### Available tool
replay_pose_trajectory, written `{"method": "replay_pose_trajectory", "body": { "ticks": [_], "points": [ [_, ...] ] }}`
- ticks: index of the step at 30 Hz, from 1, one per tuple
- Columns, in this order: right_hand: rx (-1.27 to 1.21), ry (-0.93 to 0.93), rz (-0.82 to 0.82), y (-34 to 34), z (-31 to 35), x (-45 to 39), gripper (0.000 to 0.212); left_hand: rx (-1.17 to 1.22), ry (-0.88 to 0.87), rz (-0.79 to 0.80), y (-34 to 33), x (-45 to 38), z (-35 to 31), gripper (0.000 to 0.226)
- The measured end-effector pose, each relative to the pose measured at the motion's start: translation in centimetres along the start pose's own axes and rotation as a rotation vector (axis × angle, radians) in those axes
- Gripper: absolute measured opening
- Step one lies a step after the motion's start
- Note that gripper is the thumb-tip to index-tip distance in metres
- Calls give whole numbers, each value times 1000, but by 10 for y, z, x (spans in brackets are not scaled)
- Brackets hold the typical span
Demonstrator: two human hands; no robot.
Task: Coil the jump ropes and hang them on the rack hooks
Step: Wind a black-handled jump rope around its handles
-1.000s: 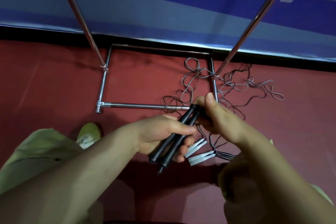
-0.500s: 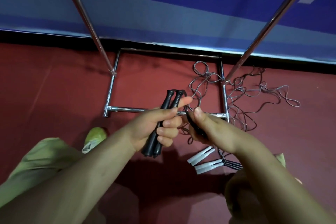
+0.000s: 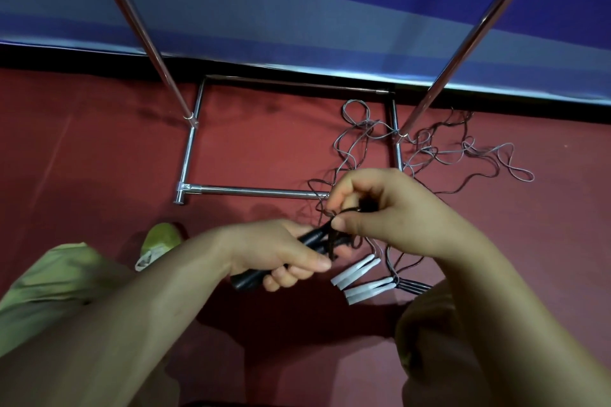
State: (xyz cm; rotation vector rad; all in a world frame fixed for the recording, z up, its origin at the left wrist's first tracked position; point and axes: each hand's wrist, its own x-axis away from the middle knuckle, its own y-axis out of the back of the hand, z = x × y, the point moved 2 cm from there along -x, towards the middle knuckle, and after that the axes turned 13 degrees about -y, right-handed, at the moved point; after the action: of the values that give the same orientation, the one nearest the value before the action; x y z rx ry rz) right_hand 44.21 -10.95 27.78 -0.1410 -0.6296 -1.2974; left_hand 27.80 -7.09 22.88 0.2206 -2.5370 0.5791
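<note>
The black handles (image 3: 281, 261) of one jump rope lie side by side in the left hand (image 3: 281, 251), whose fingers and thumb curl round them. Their long axis runs from lower left up to the right, with the cord ends pointing at the right hand (image 3: 383, 211). That hand sits just beyond the handle tips, touching them or nearly so, and pinches the dark cord (image 3: 344, 210) between thumb and bent fingers right where it leaves the handles. From the pinch the cord trails away and down to the tangle of ropes (image 3: 426, 149) on the red floor (image 3: 99, 158), which lies farther from the person and to the right, draped over the right side bar of the rack base (image 3: 244, 190).

So the slack to be gathered lies on the far right side, nearer the right hand, which looks best placed to draw it in while the left hand anchors the handles. White handles (image 3: 360, 279) of other ropes lie on the floor just below the hands. No hooks are in view; only the slanting rack poles (image 3: 145, 40) are.
</note>
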Motion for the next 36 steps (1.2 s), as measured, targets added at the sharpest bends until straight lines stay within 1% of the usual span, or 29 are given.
{"method": "replay_pose_trajectory", "body": {
  "ticks": [2,3,5,7,10,12,14,16,17,19,20,21,23,24,26,28,29,33,34,36],
  "points": [
    [-74,-9,-17,-2,-6,-7,9,10,-18,68,-4,2,0,36],
    [-122,-32,-21,-4,-9,-11,13,-11,-25,56,-5,2,0,37],
    [-293,-121,4,-10,-16,-16,23,-49,-35,-11,-3,0,2,45],
    [-469,-205,58,-15,-20,-18,25,41,-85,-32,-3,1,1,53],
    [-628,-257,156,-24,-22,-18,22,150,-145,-16,-5,5,-1,42],
    [-663,-231,168,-27,-20,-16,23,263,-175,13,-4,9,-1,42],
    [-633,-151,111,-24,-16,-15,26,454,-224,140,-1,14,-3,47],
    [-613,-89,76,-17,-13,-14,22,557,-277,227,5,16,-5,39],
    [-605,-55,86,-14,-14,-12,30,570,-291,240,7,16,-6,36],
    [-577,9,122,-8,-16,-9,49,584,-295,237,9,16,-7,38],
    [-547,34,118,-7,-16,-7,49,582,-297,229,10,15,-7,41],
    [-498,59,90,-7,-18,-7,42,569,-298,220,10,15,-7,46],
    [-339,69,-43,-9,-19,-8,22,551,-295,190,10,16,-7,58],
    [-267,70,-112,-12,-19,-9,21,549,-298,171,10,15,-8,64],
    [-173,78,-251,-18,-22,-12,30,558,-300,121,10,14,-9,72],
    [-119,78,-384,-23,-22,-14,42,574,-298,57,11,11,-9,71],
    [-138,67,-423,-25,-22,-14,43,575,-299,32,11,10,-9,69],
    [-304,16,-462,-30,-21,-16,44,553,-318,18,12,9,-11,68],
    [-301,12,-483,-32,-22,-16,44,545,-321,22,12,9,-11,67],
    [-216,24,-551,-36,-23,-15,49,533,-320,35,12,9,-12,65]
  ]
}}
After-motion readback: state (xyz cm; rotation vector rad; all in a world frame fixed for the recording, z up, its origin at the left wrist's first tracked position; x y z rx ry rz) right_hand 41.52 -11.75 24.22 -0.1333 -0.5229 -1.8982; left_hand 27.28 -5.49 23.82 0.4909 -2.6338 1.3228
